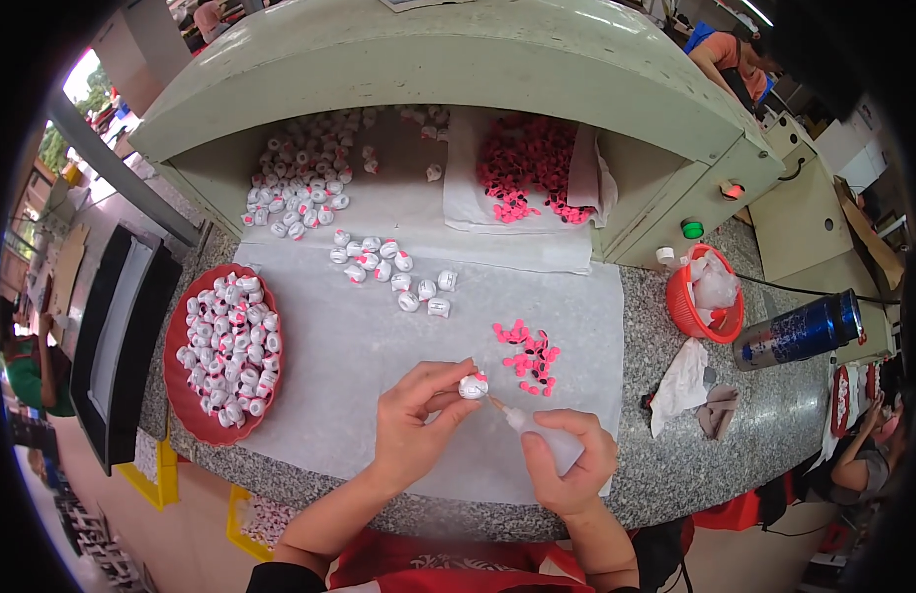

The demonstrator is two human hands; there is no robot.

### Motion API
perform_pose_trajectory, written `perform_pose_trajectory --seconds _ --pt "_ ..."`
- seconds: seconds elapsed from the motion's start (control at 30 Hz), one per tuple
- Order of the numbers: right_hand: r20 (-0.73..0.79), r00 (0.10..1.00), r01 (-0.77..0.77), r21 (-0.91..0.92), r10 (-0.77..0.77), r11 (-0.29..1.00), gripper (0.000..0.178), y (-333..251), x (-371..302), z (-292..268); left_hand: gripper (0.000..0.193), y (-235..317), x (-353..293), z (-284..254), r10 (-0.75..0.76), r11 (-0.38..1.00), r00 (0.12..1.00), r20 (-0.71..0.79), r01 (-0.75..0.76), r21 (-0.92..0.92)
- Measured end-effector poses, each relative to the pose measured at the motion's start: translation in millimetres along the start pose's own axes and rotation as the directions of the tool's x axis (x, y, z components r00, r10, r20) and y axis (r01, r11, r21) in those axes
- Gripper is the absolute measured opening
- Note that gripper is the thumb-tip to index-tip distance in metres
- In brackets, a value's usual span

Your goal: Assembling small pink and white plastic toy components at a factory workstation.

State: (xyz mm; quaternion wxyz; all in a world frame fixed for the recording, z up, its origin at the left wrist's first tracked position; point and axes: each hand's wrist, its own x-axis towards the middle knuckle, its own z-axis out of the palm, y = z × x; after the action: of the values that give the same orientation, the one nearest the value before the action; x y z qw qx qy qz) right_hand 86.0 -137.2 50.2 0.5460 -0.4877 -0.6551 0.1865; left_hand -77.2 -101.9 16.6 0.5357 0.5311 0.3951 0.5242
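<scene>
Between the thumb and fingers of my left hand [414, 415] is a small white figure head [473, 385] with a pink patch and dark lines. My right hand [573, 462] is wrapped round a translucent squeeze bottle [549, 442], whose thin nozzle points at the head, touching or very nearly so. Just beyond the bottle lies a scatter of small pink pieces [527, 356], a few with dark spots. Farther up the white sheet [329, 346] sits a loose group of similar white heads [379, 259]. The underside of the held head is hidden by my fingers.
At left, a red bowl [173, 395] holds many white heads. A pale green metal cabinet [438, 74] shelters more heads and a pink heap [527, 163]. To the right are a red basket [687, 314], a blue can [799, 331] and crumpled tissue [681, 385]. Other people work nearby.
</scene>
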Motion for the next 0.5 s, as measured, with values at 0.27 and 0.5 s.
perform_pose_trajectory --seconds 0.27,0.5 --pt "0.051 0.995 -0.081 0.003 0.081 0.997 0.02 -2.6 -2.7 -0.9 0.041 1.1 -0.3 -0.3 -0.005 1.0 1.0 0.003 0.005 0.016" --pt "0.066 0.996 -0.055 -0.002 0.055 0.999 0.02 -2.9 -1.2 -0.4 0.038 2.0 -0.5 -1.1 0.011 0.997 1.0 0.028 -0.013 0.07"
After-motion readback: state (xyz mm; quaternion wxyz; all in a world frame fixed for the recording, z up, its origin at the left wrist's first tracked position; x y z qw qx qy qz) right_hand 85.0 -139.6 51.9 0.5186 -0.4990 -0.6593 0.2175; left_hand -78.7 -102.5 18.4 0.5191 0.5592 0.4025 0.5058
